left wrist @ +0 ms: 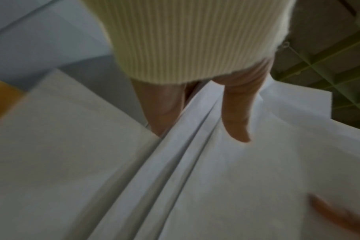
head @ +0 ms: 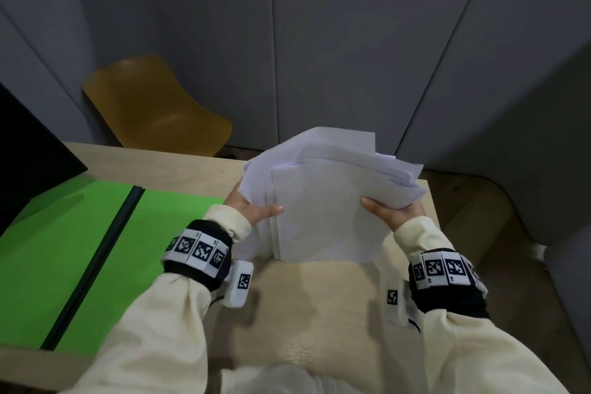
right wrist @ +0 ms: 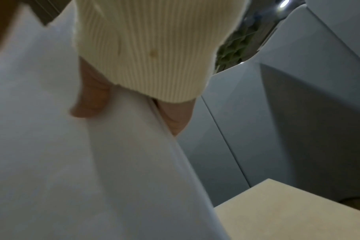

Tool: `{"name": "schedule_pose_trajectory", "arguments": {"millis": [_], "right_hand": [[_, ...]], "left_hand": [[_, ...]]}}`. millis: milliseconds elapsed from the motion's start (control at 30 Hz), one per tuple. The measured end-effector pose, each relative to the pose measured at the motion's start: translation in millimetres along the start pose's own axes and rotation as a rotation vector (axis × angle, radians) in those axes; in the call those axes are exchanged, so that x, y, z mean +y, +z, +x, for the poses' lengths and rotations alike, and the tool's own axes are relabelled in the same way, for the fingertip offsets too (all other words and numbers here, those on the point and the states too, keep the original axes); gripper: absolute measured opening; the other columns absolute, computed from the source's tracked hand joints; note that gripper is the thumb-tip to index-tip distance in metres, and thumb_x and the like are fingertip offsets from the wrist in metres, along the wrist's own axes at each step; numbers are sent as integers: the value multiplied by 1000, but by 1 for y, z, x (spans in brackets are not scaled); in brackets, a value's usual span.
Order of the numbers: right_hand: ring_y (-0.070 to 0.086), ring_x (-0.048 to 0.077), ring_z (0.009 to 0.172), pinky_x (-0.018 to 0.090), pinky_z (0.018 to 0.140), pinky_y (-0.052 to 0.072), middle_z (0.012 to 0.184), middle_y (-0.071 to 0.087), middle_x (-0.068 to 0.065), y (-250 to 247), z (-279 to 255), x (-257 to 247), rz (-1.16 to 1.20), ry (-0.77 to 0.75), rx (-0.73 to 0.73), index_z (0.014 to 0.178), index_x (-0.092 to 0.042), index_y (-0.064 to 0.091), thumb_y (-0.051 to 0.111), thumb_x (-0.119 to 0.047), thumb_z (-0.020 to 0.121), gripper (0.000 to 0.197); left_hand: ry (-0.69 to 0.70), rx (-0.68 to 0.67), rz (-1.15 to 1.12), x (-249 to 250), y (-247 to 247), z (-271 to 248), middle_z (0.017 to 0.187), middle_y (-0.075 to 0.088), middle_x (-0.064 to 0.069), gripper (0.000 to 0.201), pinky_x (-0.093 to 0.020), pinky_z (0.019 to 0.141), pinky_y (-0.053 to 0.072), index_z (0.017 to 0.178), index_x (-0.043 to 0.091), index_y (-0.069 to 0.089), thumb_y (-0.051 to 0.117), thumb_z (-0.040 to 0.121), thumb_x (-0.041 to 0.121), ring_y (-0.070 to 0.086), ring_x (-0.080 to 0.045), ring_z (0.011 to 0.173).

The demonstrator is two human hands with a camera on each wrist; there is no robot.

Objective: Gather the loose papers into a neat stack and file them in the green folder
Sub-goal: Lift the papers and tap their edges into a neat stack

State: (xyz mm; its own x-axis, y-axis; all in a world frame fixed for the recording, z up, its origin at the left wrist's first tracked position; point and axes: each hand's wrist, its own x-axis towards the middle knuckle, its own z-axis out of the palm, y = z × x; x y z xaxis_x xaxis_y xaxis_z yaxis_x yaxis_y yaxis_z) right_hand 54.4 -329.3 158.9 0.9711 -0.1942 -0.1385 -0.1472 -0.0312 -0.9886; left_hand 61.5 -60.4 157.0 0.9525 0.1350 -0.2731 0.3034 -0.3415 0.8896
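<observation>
Papers (head: 323, 201): I hold the uneven bundle off the table (head: 319, 297), edges fanned and not squared. My left hand (head: 256, 206) clamps its left edge, thumb on top, fingers beneath; my right hand (head: 391, 209) pinches the right edge the same way. The left wrist view shows several sheet edges splayed beside the thumb. Green folder (head: 96, 249) lies open and flat on the table to the left, apart from the bundle. Yellow chair (head: 153, 105) stands behind the table.
</observation>
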Motion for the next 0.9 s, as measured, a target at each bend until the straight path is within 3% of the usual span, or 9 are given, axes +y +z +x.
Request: {"name": "schedule_pose_trajectory", "arguments": {"millis": [100,167,267,333,433,533,633,767,900], "right_hand": [[61,14,86,31,74,54,97,64,1,-3,-7,-3,126,-42,67,112,-13,56,83,-16,61,57],[61,14,86,31,72,53,95,64,0,-6,-13,-3,155,-53,66,99,-21,58,83,-21,59,47],[58,6,73,20,60,50,82,61,-6,-2,-21,3,94,-41,1,79,-27,55,76,-2,70,35],[57,4,73,21,61,50,82,59,-10,2,-21,10,61,-21,16,80,-31,51,79,-3,69,40],[54,5,76,34,77,48,84,55,-11,5,-16,7,117,4,76,82,-36,46,76,-8,73,42],[55,10,80,39,85,48,87,54,-11,4,-13,2,140,-17,104,85,-42,44,74,-11,76,44],[57,22,90,42,84,50,90,55,-10,2,-12,0,112,-20,112,86,-46,44,76,-14,74,46],[58,13,84,38,78,52,91,57,-8,0,-12,-1,77,-44,110,88,-41,46,78,-12,72,46],[57,8,80,27,68,51,88,57,-8,-1,-12,-1,68,-70,83,86,-36,45,78,-7,70,47]], "left_hand": [[3,-2,79,2,8,-2,125,58,-2,59,-20,92,35,131,9,49,73,79,21,52,-16,117],[5,38,97,4,8,-4,115,57,2,59,-17,85,31,128,11,52,74,77,29,50,-11,105],[-10,75,140,-2,14,9,117,56,2,84,-20,87,35,128,10,49,84,59,42,53,-15,110],[-45,49,188,-5,19,17,118,58,2,84,-22,88,39,126,8,51,86,56,39,54,-16,113],[-84,44,255,-2,21,23,130,56,-6,90,-32,101,44,134,7,45,88,58,29,53,-24,122],[-74,-15,596,-6,8,24,125,63,-10,56,-32,99,47,123,10,58,77,70,12,59,-28,116],[-35,70,720,-21,-8,24,115,71,-6,35,-30,95,52,106,25,70,68,74,11,65,-28,106],[155,298,393,-30,-16,21,100,74,-10,27,-32,88,53,100,13,73,73,73,9,67,-28,96],[363,444,-26,-2,-20,2,88,65,-3,25,-12,69,50,100,2,68,73,76,5,58,-14,80]]}}
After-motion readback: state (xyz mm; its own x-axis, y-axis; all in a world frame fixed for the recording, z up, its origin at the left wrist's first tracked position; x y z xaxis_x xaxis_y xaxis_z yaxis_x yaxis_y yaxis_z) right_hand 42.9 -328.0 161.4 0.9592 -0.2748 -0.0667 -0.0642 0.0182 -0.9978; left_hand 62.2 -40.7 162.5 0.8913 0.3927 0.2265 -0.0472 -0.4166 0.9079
